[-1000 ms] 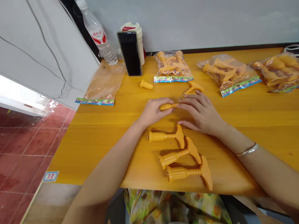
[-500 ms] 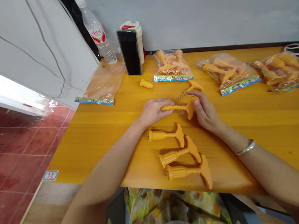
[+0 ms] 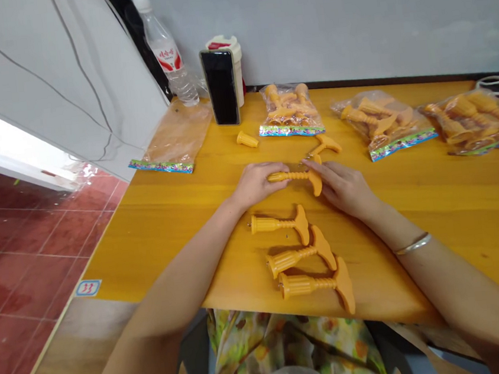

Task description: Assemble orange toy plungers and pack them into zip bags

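Red floor tiles [image 3: 26,264] show off to one side, but all the action's on a yellow wooden tabletop [image 3: 147,233]. Person sitting there has an orange plastic corkscrew [image 3: 293,176] lying crosswise between both hands, right in front of them. Their left hand [image 3: 258,185] is curled over the narrow end, fingers closed down on it. Their right hand [image 3: 343,186] is by the T-shaped handle, fingers fairly flat, and honestly I can't tell if it's pinching or just resting there.

Looks light and stiff to me, so I'd grab the ribbed shaft. Three matching corkscrews [image 3: 293,260] sit in a row just below the hands, the last one close to the near table edge, so watch that. Stuffed plastic bags [image 3: 380,122] line the far side. Best room looks out to the right.
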`<action>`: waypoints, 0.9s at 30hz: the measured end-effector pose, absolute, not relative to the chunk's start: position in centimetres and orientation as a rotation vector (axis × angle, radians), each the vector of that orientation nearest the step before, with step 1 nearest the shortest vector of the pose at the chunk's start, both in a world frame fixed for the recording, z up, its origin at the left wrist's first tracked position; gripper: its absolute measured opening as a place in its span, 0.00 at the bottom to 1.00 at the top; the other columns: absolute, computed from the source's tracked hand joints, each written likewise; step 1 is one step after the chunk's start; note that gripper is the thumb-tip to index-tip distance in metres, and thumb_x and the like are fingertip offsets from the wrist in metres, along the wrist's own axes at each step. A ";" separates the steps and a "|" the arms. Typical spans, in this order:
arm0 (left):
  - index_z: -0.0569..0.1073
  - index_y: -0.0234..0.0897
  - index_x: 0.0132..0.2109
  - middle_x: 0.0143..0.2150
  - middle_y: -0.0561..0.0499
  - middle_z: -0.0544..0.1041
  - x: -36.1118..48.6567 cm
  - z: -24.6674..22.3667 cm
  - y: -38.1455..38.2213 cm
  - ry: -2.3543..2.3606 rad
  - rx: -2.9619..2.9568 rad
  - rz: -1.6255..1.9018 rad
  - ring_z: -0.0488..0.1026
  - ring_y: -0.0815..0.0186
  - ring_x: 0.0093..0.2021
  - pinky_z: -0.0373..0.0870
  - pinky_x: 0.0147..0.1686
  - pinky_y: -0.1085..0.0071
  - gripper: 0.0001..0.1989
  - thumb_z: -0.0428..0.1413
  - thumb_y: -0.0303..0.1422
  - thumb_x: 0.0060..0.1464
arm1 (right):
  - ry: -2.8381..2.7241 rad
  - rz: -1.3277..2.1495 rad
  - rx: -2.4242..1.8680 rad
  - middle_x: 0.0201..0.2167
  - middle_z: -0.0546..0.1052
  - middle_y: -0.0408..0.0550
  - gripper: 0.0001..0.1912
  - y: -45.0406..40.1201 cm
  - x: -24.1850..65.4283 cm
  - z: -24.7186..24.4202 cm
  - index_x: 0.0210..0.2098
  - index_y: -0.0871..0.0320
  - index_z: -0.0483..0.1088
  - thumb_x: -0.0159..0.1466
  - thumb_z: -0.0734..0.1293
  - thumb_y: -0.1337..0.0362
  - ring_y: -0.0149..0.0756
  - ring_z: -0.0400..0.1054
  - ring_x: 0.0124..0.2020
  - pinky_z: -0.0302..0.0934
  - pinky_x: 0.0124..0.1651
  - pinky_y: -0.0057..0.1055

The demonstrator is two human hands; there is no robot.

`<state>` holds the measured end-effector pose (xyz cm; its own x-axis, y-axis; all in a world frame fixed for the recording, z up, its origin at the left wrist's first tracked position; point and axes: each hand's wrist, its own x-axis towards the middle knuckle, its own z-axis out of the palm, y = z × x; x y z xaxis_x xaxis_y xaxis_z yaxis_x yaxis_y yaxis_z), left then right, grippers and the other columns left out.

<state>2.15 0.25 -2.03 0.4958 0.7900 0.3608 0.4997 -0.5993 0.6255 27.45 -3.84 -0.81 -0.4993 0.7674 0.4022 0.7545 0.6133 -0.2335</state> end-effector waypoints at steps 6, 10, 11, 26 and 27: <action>0.81 0.42 0.46 0.45 0.48 0.84 2.3 -2.0 -0.1 1.067 2.420 0.836 0.81 0.62 0.43 0.73 0.46 0.70 0.11 0.59 0.40 0.60 | -2.084 0.486 -1.338 0.18 0.72 0.47 0.34 -4.5 26.1 -0.3 0.26 0.54 0.74 0.68 0.54 0.35 0.37 0.65 0.20 0.60 0.28 0.35; 0.80 0.42 0.47 0.44 0.48 0.84 2.4 -1.9 -0.2 1.039 2.490 0.817 0.81 0.62 0.42 0.72 0.44 0.71 0.12 0.58 0.40 0.61 | -1.760 1.030 -1.470 0.11 0.59 0.41 0.39 -5.0 25.0 0.3 0.18 0.54 0.67 0.66 0.51 0.30 0.31 0.53 0.14 0.51 0.20 0.33; 0.80 0.42 0.47 0.44 0.48 0.84 2.4 -1.9 -0.2 1.029 2.499 0.819 0.81 0.62 0.42 0.72 0.44 0.71 0.12 0.58 0.40 0.61 | -1.723 1.081 -1.479 0.10 0.58 0.41 0.40 -5.0 24.9 0.3 0.17 0.54 0.66 0.65 0.51 0.29 0.31 0.53 0.13 0.50 0.20 0.33; 0.82 0.42 0.44 0.37 0.48 0.83 1.7 -2.6 0.9 1.171 2.564 0.747 0.78 0.60 0.39 0.70 0.44 0.67 0.12 0.61 0.42 0.58 | -2.060 0.195 -1.109 0.45 0.73 0.52 0.15 -2.5 27.9 -2.3 0.55 0.49 0.72 0.71 0.62 0.59 0.38 0.71 0.37 0.71 0.39 0.37; 0.82 0.42 0.44 0.37 0.48 0.82 1.8 -2.7 0.9 1.167 2.562 0.756 0.77 0.61 0.39 0.70 0.43 0.67 0.12 0.61 0.42 0.58 | -2.124 0.164 -1.092 0.46 0.73 0.53 0.14 -2.5 28.0 -2.3 0.53 0.49 0.73 0.71 0.62 0.59 0.39 0.71 0.39 0.71 0.41 0.38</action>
